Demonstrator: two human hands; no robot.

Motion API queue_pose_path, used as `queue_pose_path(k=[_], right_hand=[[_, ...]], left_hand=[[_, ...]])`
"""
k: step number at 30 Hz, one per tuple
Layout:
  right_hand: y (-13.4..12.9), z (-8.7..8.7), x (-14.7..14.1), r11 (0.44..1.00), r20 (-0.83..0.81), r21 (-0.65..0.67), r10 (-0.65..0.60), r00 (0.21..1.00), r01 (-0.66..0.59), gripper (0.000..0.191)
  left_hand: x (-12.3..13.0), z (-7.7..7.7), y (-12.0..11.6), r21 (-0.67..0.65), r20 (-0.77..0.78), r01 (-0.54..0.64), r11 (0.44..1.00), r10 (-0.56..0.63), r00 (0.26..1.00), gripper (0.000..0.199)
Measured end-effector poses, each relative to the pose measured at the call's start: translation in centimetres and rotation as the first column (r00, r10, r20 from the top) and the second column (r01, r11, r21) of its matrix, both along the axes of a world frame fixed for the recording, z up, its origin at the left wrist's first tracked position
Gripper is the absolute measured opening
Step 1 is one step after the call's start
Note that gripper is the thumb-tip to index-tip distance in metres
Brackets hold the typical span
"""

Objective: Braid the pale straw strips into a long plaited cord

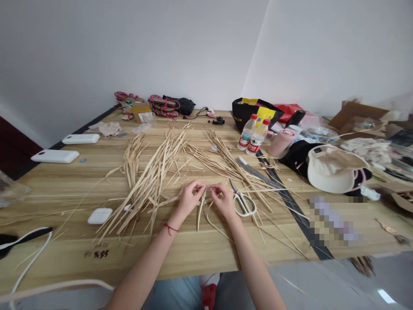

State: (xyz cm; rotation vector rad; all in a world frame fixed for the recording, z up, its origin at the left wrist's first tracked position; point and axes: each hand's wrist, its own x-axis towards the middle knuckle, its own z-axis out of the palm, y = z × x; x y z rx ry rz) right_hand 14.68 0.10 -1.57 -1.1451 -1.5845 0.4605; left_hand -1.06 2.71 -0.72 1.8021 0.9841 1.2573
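Note:
My left hand [191, 197] and my right hand [223, 198] are close together over the table. Each pinches thumb against fingertips on a pale straw strip [201, 209], whose loose end hangs down between them. A braided straw cord [169, 200] lies partly under my left hand, and its course behind the fingers is hidden. Just right of my right hand lie scissors [245, 205] with pale handles, blades pointing away. Long loose straw bundles [161, 159] spread out beyond my left hand, and more straw [222, 161] lies beyond my right.
At left are two white power banks [80, 138] and a small white case [100, 216]. Two bottles [256, 137], a pink cup [282, 142], a black bag [254, 110] and a cream cap [335, 168] stand at right. A dark strip [290, 202] crosses the tabletop.

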Motion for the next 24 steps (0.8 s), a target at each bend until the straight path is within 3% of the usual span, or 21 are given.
queue_pose_path(k=[24], right_hand=[[-0.06,-0.17,-0.02,0.999,-0.029,-0.045,-0.024,0.999,0.022,0.010]], left_hand=[[0.02,0.68,-0.49,0.030,-0.065,-0.010,0.999,0.012,0.998,0.015]])
